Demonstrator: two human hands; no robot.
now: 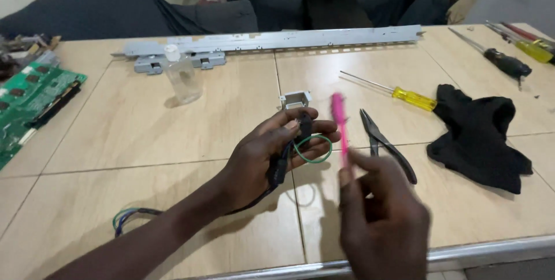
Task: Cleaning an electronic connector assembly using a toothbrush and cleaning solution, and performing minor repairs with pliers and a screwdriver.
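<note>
Black cable connector w/ a green wire loop sits above the worktop, near its front edge, about mid-width. Left hand holds it, fingers curled round the black part; cable trails back to blue/green wires toward front-left corner. Right hand pinches a pink tool, blurred, upright just right of the connector. Small grey bracket behind the left hand. Black pliers, yellow-handled screwdriver, black cloth toward right edge. Clear bottle, grey metal rail along back edge, green circuit board at left edge.
</note>
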